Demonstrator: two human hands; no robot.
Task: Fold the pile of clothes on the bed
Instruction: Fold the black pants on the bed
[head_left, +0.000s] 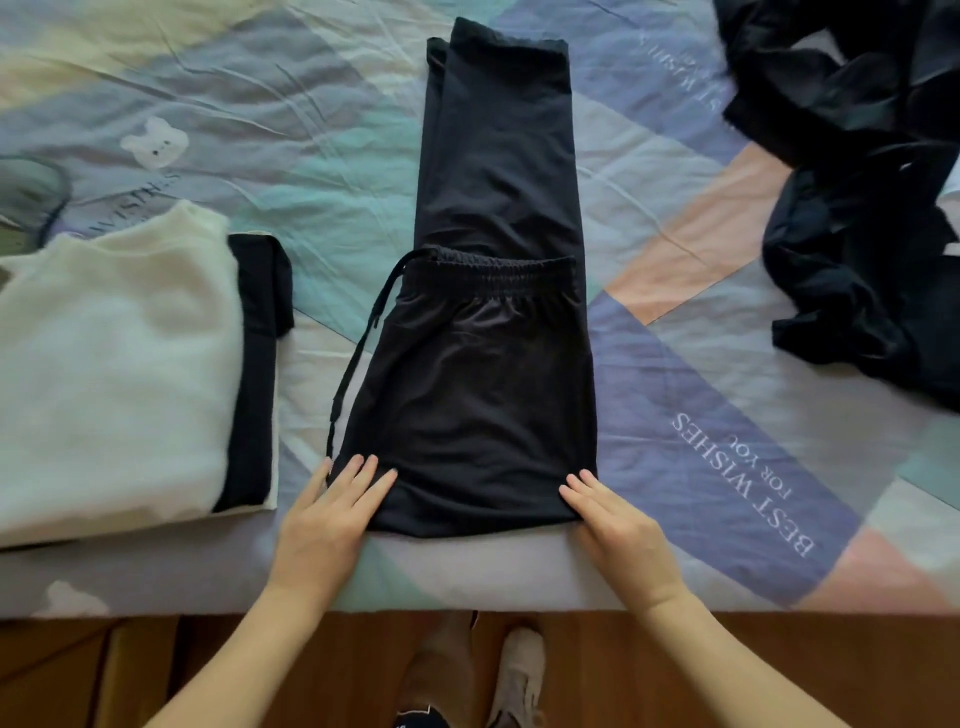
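Note:
A pair of black drawstring trousers (493, 312) lies lengthwise in the middle of the bed, its waist part folded up over the legs with the elastic band across the middle. My left hand (332, 514) lies flat with straight fingers on the near left corner of the fold. My right hand (613, 519) lies flat on the near right corner. A drawstring (358, 353) trails off the left side. A heap of unfolded black clothes (862, 208) sits at the far right.
A folded white garment (114, 364) lies on a folded black one (257, 364) at the left. The bed sheet (727, 441) is pastel patchwork with printed words. The bed's near edge meets a wooden floor (779, 665), where my feet stand.

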